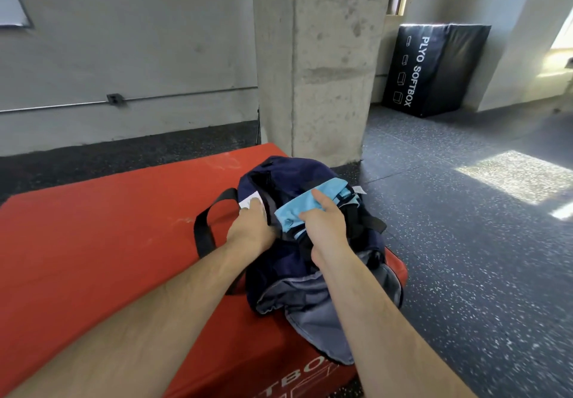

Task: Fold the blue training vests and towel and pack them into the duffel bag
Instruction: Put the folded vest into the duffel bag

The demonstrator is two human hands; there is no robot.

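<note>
On red box top, right end: navy duffel bag point(280, 269), soft woven nylon, slumped and creased, mouth gaping upward; near end overhangs the box edge toward 5 o'clock.
bag lining point(310, 310): pale grey, thin and crinkled, spilling out of the bag's near end.
strap point(204, 230): flat black webbing loop, lies on the red surface at 9 o'clock of the bag.
blue vest point(294, 213): light blue, smooth thin cloth bunched into a wad, darker trim at one edge; sits in the bag mouth, partly inside, partly above the rim.
left hand point(251, 227): at 9 o'clock side of the bag mouth, fingers curled over the rim and gripping the bag fabric; fingertips touch a small white tag point(249, 202).
right hand point(322, 224): on top of the vest, index finger straight along the cloth toward 12 o'clock, other fingers curled into the wad and gripping it; thumb unclear.
red box point(108, 242): vinyl-covered block, flat top, rounded corners, whitish scuffs, white lettering partly visible on the near side.
pillar point(325, 72): square raw concrete, pitted and stained, at 12 o'clock just behind the box.
black box point(434, 68): at 2 o'clock, well apart, matte vinyl block against the wall, white "PLYO SOFTBOX" print.
floor point(465, 242): dark rubber, white-flecked; sun patch point(511, 177) at 3 o'clock.
wall point(124, 41): grey, smooth; thin metal conduit point(186, 95) and outlet box point(114, 98) at 10 o'clock.
</note>
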